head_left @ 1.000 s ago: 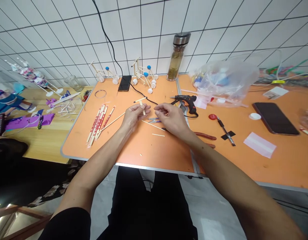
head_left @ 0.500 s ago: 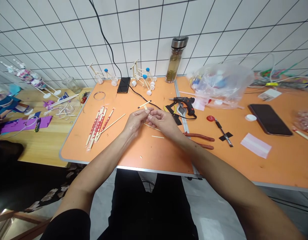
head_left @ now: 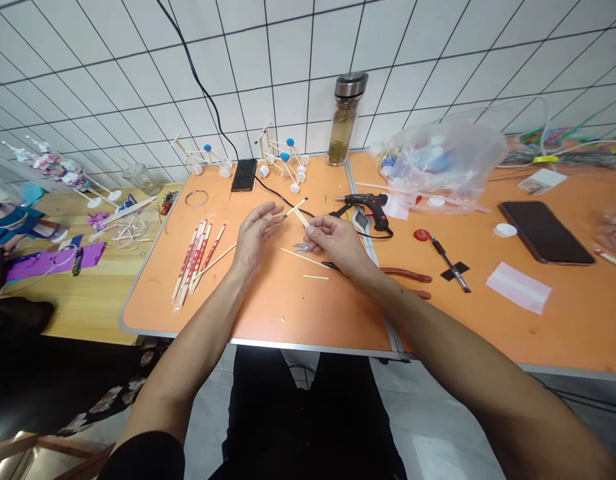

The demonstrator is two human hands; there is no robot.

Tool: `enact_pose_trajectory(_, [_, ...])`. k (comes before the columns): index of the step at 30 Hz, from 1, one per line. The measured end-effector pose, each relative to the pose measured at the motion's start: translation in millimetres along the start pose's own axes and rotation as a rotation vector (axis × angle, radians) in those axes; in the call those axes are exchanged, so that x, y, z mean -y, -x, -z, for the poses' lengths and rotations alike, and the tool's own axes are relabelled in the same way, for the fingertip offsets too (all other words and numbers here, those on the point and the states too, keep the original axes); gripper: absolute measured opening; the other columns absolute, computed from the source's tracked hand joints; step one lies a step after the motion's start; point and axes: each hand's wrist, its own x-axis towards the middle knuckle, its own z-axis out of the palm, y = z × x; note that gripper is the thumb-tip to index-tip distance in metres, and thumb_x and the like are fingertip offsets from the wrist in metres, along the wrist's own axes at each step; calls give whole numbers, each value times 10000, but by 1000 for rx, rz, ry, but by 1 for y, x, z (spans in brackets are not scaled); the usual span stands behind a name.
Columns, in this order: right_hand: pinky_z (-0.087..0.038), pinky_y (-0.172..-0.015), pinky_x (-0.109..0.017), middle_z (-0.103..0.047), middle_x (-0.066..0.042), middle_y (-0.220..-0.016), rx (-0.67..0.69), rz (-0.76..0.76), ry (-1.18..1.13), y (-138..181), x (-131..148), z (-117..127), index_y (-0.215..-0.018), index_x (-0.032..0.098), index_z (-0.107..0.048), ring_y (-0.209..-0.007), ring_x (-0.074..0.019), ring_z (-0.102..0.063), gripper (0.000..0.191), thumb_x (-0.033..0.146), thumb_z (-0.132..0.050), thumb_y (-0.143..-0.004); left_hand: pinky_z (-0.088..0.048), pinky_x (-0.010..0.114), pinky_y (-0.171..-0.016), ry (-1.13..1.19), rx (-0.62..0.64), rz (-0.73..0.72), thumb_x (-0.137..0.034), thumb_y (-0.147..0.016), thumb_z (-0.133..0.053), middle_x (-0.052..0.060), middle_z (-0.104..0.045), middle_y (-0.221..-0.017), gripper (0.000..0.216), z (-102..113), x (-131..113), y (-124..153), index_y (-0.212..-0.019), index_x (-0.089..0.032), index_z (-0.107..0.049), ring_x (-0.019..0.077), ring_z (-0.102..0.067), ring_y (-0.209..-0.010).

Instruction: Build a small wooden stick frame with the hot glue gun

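My right hand (head_left: 335, 243) pinches the lower end of a T-shaped piece of joined chopsticks (head_left: 299, 212), whose crossbar has dark tips. To its left, my left hand (head_left: 257, 235) is open with its fingers spread, close to one end of the crossbar. Beneath my right hand lie pliers with red-brown handles (head_left: 407, 273), partly covered by the hand and wrist. A thin loose stick (head_left: 304, 257) and a shorter cut piece (head_left: 316, 277) rest on the orange table (head_left: 288, 303). Several chopsticks in red-printed wrappers (head_left: 192, 263) lie left of my left hand.
Behind the hands stand small stick models with blue balls (head_left: 283, 157), a phone (head_left: 245, 175) and a glass bottle (head_left: 344, 123). A black glue gun (head_left: 368, 205), a pen (head_left: 451, 263), a plastic bag (head_left: 438, 163) and a larger phone (head_left: 547, 232) are to the right.
My left hand has let go of the chopstick piece and moved left, its fingers opening. The piece stays in my right hand, and the plier tips now show.
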Motion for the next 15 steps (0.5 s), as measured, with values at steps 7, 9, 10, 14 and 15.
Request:
enact_pose_trajectory(7, [-559,-628,-224,-755,-11,-776,27,-16,49,3,4,-2,-908,183,-720,-628,-107,-665,119,264,-789,-962,-532,468,-1212,-151,151,-244,-718,-1009,-691,113,-771,-1505,547,1,6,2,-1282,-269,-840,317,-704,-1451])
enact_pose_trajectory(9, [-556,-628,-226,-753,-12,-774,33,-6,57,4,5,-2,-896,184,-714,-625,-106,-656,126,263,-779,-970,-526,480,-1229,-158,157,-251,-739,-1010,-680,118,-771,-1502,570,1,7,3,-1274,-266,-856,330,-689,-1476])
enact_pose_trajectory(10, [-554,-627,-226,-752,-12,-774,35,0,60,4,5,-2,-891,183,-713,-624,-105,-651,130,262,-773,-975,-526,485,-1234,-157,156,-252,-746,-1007,-680,121,-774,-1496,578,1,8,3,-1268,-263,-861,335,-687,-1480])
enact_pose_trajectory(14, [-545,-620,-226,-749,-15,-767,31,-10,70,5,7,-3,-890,179,-717,-613,-102,-643,128,249,-735,-995,-539,489,-1231,-147,162,-251,-741,-1013,-679,118,-786,-1473,566,1,9,2,-1245,-262,-874,336,-695,-1472])
enact_pose_trajectory(15, [-545,-621,-226,-749,-15,-764,29,-13,72,5,7,-3,-890,178,-718,-611,-102,-642,130,250,-733,-996,-544,487,-1227,-142,167,-252,-734,-1018,-679,114,-790,-1466,554,1,10,2,-1237,-266,-877,333,-701,-1464])
